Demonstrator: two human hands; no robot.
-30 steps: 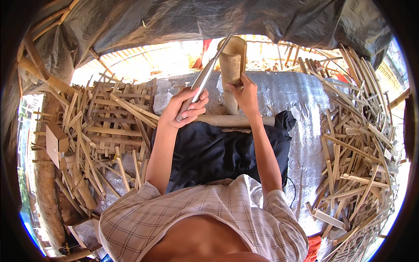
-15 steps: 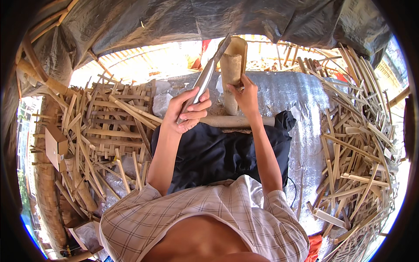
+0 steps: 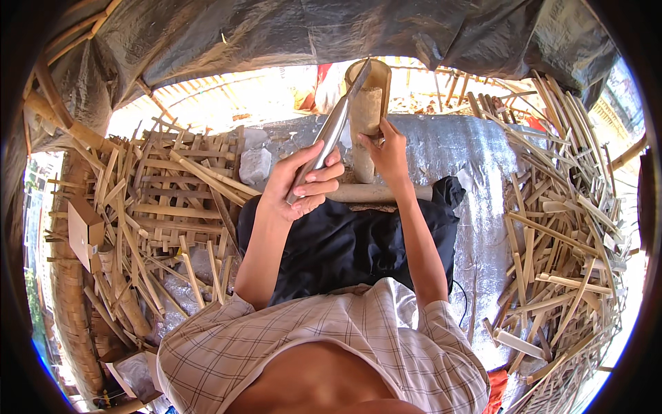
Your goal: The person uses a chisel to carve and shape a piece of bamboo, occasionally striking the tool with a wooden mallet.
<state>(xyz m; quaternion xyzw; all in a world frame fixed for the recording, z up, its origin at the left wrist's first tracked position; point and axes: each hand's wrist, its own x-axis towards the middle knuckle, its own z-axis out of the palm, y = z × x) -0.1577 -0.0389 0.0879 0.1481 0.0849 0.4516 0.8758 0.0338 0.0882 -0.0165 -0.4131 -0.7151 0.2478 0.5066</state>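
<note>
My left hand point(image 3: 298, 181) is closed round the smooth metal handle of a knife point(image 3: 334, 126). Its dark, narrow blade slants up and to the right, the tip overlapping the upper end of the bamboo from this angle; whether it touches cannot be told. Held upright ahead of me is a pale bamboo piece point(image 3: 364, 114), with the thumb and fingers of my right hand point(image 3: 389, 153) pinching its right side. Behind its top shows a wider, hollow bamboo section point(image 3: 383, 74). Black cloth point(image 3: 352, 241) covers my lap.
A bamboo pole point(image 3: 362, 193) lies crosswise beyond my lap, on silvery sheeting point(image 3: 486, 276). Loose bamboo strips point(image 3: 562, 276) are heaped at right. Slatted bamboo point(image 3: 183, 186) and a cardboard box point(image 3: 84, 231) are at left. Dark plastic sheeting point(image 3: 276, 31) hangs low ahead.
My left hand has shifted slightly right and down with the knife, and the blade now crosses in front of the bamboo's upper end. My right hand has stayed almost still.
</note>
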